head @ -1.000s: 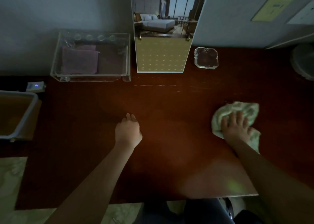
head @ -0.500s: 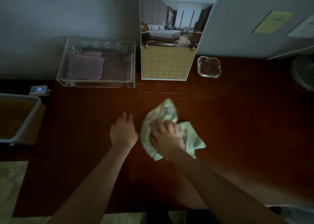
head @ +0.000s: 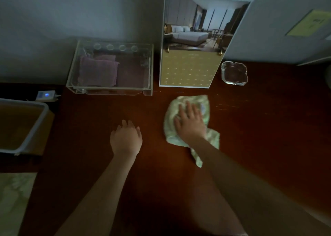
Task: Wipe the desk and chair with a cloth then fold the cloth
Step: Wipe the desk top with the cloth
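A crumpled pale green cloth (head: 202,103) lies on the dark red-brown wooden desk (head: 259,146), just in front of the standing calendar. My right hand (head: 189,123) presses flat on the cloth with its fingers spread and pointing away from me. My left hand (head: 126,140) rests on the bare desk to the left of the cloth, its fingers loosely bent and holding nothing. The chair is not in view.
A clear acrylic tray (head: 111,90) holding a folded purple towel (head: 97,72) stands at the back left. A standing calendar (head: 189,69) with a room photo and a glass ashtray (head: 234,73) sit at the back. A grey-rimmed bin (head: 38,123) stands left of the desk.
My right hand swept the cloth from the right side leftward to beside my left hand, then back right and farther from me, toward the calendar. My left hand stayed in place.
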`<state>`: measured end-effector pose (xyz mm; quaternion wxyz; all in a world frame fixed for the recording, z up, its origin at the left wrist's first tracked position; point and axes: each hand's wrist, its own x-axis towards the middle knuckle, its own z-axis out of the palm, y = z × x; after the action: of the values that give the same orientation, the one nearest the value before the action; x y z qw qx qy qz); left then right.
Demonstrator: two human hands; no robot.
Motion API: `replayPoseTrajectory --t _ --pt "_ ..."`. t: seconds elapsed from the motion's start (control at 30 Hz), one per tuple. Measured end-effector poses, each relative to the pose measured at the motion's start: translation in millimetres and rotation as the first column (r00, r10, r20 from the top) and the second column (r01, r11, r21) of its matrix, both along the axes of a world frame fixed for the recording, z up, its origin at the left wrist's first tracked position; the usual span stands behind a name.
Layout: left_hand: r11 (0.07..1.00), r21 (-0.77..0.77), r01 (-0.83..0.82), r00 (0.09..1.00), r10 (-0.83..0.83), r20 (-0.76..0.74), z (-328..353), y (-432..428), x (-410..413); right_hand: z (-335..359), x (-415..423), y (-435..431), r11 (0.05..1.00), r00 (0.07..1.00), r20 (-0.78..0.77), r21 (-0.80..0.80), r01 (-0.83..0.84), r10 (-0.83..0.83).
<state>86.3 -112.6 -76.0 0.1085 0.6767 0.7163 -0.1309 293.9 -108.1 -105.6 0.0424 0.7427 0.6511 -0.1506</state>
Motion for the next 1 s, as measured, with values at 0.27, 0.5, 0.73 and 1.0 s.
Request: replayPoseTrajectory --t 0.27,0.5,0.73,1.0 --pt "1.0 -0.003 0.006 0.999 -0.006 0.046 6.2 27.1 21.8 9.3 128.5 -63.2 0.878 0.878 0.033 0.012 0.478 -0.478" --pt "0.999 0.029 0.04 0.993 -0.043 0.109 -2.1 41.6 20.0 0.5 59.4 -59.6 0.994 0.976 0.211 -0.074 0.078 -0.061" --pt "0.985 0.003 0.173 0.985 -0.173 -0.026 -3.8 46.5 20.1 5.2 -77.8 -2.4 0.929 0.929 -0.021 -0.03 -0.369 0.369" --pt "0.98 -0.131 0.15 0.973 -0.17 -0.156 -0.5 56.1 47.6 1.4 -19.1 29.5 0.986 0.986 -0.013 0.002 -0.169 0.169"
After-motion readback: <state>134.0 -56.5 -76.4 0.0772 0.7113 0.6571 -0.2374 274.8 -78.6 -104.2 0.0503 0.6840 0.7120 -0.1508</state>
